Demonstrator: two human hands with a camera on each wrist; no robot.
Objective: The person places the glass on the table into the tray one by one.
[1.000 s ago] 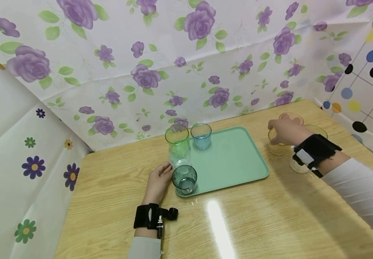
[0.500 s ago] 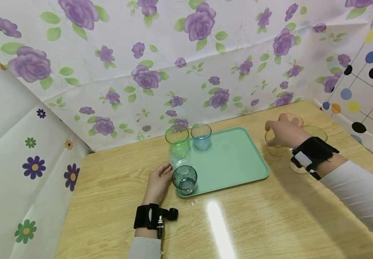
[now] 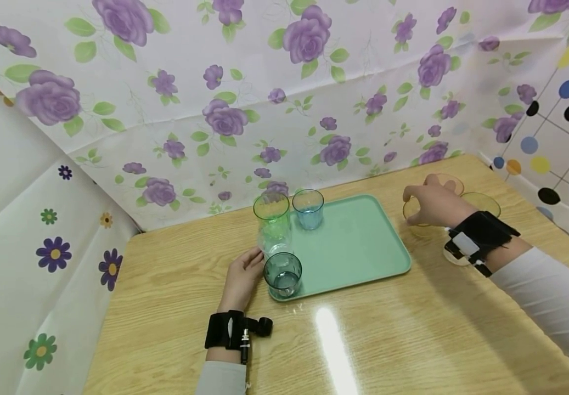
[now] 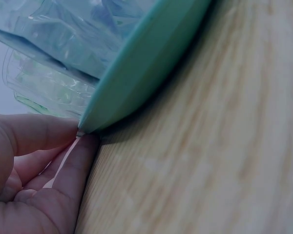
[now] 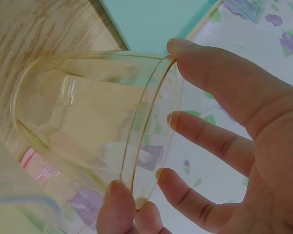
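My left hand (image 3: 240, 280) pinches the left edge of a light green tray (image 3: 355, 244) between thumb and fingers; the left wrist view shows the tray rim (image 4: 132, 83) at the fingertips. On the tray's left side stand a green glass (image 3: 271, 213), a clear glass (image 3: 276, 241), a dark grey glass (image 3: 282, 277) and a blue glass (image 3: 309, 211). To the right of the tray, my right hand (image 3: 439, 204) holds an amber glass (image 5: 88, 107) by its rim from above, fingers spread around it. Part of that glass is hidden behind the hand in the head view.
Beyond the right hand stand a pinkish glass (image 3: 454, 182) and a yellowish glass (image 3: 486, 203). Below the right wrist, a clear glass (image 3: 457, 257) is mostly hidden. A flowered sheet (image 3: 235, 159) hangs along the back edge of the wooden table (image 3: 180, 263).
My right hand has shifted slightly left with the amber glass, toward the tray. The left hand and the glasses on the tray have stayed put.
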